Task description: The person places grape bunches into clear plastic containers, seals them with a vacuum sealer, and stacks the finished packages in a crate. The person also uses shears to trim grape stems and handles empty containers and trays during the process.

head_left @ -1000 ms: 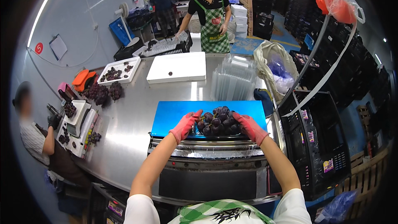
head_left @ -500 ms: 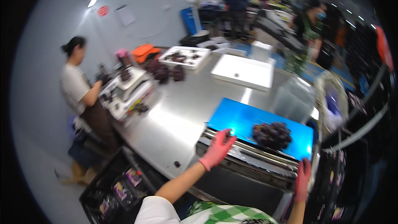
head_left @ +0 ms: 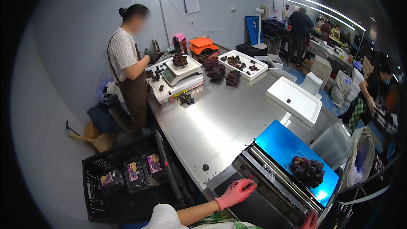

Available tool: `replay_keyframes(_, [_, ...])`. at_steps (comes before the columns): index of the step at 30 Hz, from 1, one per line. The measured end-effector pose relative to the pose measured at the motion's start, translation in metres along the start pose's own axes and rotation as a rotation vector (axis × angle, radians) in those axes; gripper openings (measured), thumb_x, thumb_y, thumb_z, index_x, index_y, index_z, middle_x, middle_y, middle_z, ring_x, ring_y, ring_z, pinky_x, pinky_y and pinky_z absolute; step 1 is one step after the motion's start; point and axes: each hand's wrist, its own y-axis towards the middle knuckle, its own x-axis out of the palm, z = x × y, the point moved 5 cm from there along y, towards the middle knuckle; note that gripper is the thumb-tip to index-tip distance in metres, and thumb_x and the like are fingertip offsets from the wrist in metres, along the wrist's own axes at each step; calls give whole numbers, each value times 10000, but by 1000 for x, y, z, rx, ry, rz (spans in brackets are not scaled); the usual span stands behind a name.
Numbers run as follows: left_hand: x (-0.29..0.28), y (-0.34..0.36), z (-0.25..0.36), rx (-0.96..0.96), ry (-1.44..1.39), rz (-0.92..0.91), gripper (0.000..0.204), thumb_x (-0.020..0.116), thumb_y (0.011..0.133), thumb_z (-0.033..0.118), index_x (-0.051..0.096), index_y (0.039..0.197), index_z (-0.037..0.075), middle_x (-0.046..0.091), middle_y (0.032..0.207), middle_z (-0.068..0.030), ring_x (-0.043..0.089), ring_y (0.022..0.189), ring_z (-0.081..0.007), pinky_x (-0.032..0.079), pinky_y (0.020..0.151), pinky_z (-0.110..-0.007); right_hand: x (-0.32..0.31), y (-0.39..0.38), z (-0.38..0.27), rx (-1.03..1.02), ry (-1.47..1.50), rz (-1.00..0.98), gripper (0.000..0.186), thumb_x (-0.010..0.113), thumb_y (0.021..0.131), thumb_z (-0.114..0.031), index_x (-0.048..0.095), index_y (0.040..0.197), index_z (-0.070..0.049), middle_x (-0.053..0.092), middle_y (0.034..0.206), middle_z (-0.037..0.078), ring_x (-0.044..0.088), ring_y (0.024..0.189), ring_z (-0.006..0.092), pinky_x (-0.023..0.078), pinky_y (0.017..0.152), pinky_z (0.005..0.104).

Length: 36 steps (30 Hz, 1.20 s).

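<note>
Grapes (head_left: pixel 308 171), a dark bunch in a clear tray, sit on the blue plate (head_left: pixel 280 144) of the wrapping machine (head_left: pixel 271 186), up and to the right of the left hand (head_left: pixel 235 191) and above the right hand (head_left: pixel 310 220). Neither hand touches them. Left hand, in a pink glove, lies flat on the machine's dark front panel, fingers spread and a little bent, holding nothing. Right hand is only partly in view at the lower edge, pink glove at the machine's front right corner; cannot tell how open it is or whether it grips anything. Metal rollers run between the left hand and the blue plate. One loose grape (head_left: pixel 205 167) lies on the steel tabletop (head_left: pixel 220 118), just left of and above the left hand. Left of and below that hand, a black crate (head_left: pixel 123 182) on the floor holds packed grape boxes. Further up the tabletop, well away from both hands: a white foam tray (head_left: pixel 293 100), a stack of clear trays (head_left: pixel 335 144) right of the plate, a scale (head_left: pixel 182 71) with a bunch on it, loose bunches (head_left: pixel 216 70) and a white tray of grapes (head_left: pixel 241 63). A person in a brown apron (head_left: pixel 129 72) stands at the far left end by the scale. More people work in the background at right.
</note>
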Motion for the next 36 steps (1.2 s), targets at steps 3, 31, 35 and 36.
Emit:
replay_keyframes(3, [8, 2, 9, 0, -90, -87, 213, 560, 860, 172, 570, 1002, 14, 539, 813, -35, 509, 681, -75, 425, 607, -238, 6, 0, -8, -76, -104, -16, 397, 505, 904, -281, 535, 1129, 45, 577, 1039, 160, 517, 948, 248, 396, 857, 349])
replay_keyframes(31, [37, 5, 3, 307, 332, -265, 249, 579, 833, 225, 581, 1025, 68, 592, 948, -111, 580, 890, -255, 464, 766, -320, 1, -30, 7, 54, -171, -30, 433, 466, 921, -289, 505, 1213, 28, 484, 1261, 216, 454, 1148, 327, 320, 987, 367])
replay_keyframes(35, [27, 1, 11, 187, 300, -170, 219, 595, 828, 249, 606, 964, 77, 619, 930, -120, 600, 860, -289, 481, 740, -352, 29, 2, 58, -141, -67, -37, 311, 564, 864, -239, 566, 1109, -46, 572, 1086, 140, 545, 1014, 265, 425, 877, 346])
replay_keyframes(36, [29, 3, -2, 181, 261, -144, 210, 598, 826, 248, 610, 941, 73, 620, 895, -121, 605, 817, -296, 485, 707, -355, 30, 2, 60, -151, -67, -46, 312, 581, 855, -248, 569, 1106, -63, 577, 1082, 139, 556, 1008, 271, 439, 868, 352])
